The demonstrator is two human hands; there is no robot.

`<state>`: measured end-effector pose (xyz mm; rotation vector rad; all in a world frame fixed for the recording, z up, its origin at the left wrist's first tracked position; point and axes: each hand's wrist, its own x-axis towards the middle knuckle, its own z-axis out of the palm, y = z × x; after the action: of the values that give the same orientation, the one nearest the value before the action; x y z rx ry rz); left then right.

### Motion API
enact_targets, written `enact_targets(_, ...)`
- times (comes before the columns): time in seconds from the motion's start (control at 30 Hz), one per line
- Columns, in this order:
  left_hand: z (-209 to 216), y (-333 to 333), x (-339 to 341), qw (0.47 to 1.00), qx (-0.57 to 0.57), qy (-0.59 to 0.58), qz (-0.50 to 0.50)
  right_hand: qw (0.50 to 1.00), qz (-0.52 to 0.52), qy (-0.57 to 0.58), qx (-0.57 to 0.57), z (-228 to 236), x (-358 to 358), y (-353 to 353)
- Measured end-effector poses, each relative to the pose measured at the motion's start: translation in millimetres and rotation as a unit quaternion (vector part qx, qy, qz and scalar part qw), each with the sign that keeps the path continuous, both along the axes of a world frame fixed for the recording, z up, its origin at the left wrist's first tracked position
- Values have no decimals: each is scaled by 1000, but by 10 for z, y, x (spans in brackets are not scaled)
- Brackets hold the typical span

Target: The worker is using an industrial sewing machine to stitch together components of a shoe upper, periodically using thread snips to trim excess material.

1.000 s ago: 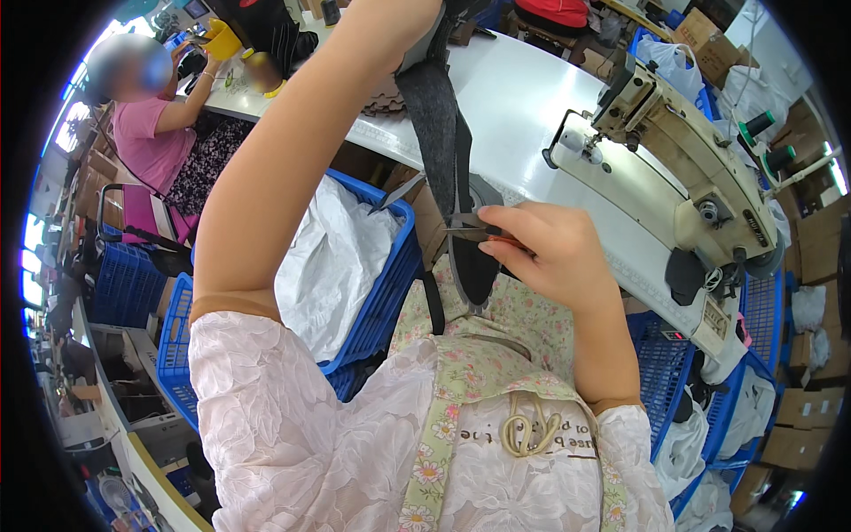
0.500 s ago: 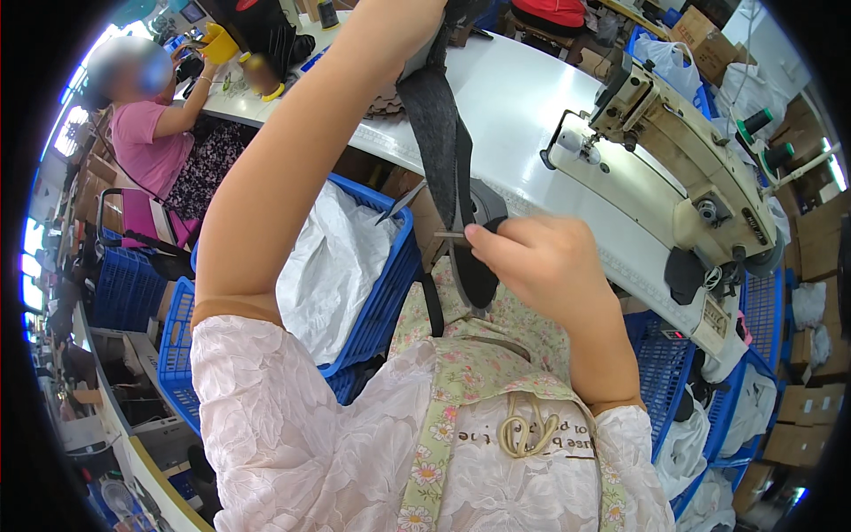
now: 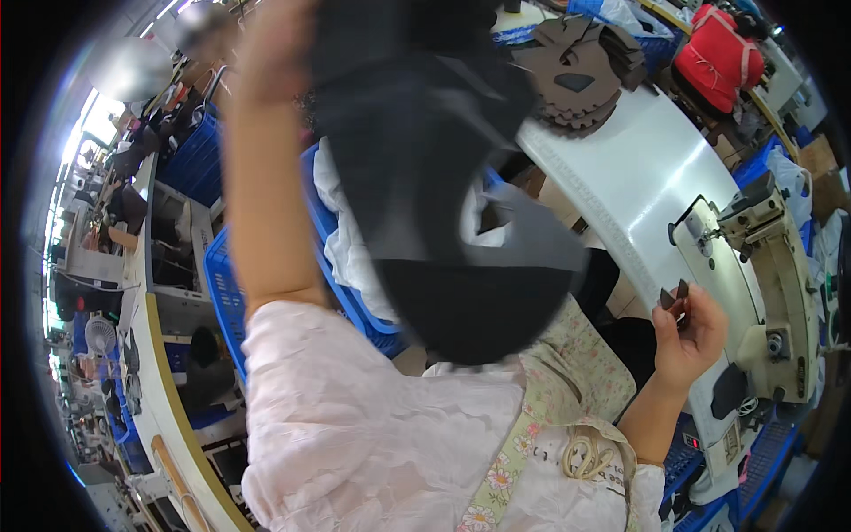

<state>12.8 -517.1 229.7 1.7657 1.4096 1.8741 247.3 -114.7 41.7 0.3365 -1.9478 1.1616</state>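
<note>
A large black and dark-grey cloth piece with a rounded lower end and a cut-out hangs close in front of me, blurred by motion. My left hand is raised at the upper edge of the view beside the top of this piece. It appears to grip the cloth there, though its fingers are smeared. To the right, apart from the cloth, my right hand is closed round a small tool with two dark pointed tips, which looks like thread snips. Its handle is hidden in my fingers.
A white worktable curves along the right, with a sewing machine on it. Stacked brown cut pieces lie at its far end. Below the cloth stands a blue basket with white material. A red bag-like item is farther back.
The view has swung left. The black cloth has come up nearer and spread wide across the view. My right hand has moved away from it to the right, keeping the small tool.
</note>
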Motion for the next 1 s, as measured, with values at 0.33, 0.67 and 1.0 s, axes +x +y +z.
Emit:
enact_targets(0.33,-378,-2502,411,418,-477,197,748,996,39,-71,-28,-199,-572,-340)
enact_targets(0.67,-3415,-1493,-1042,298,-555,50,775,989,33,-144,14,-166,-591,-182)
enact_targets(1.0,-2501,3236,-2098,740,-298,278,535,986,-28,-146,70,-118,-370,8)
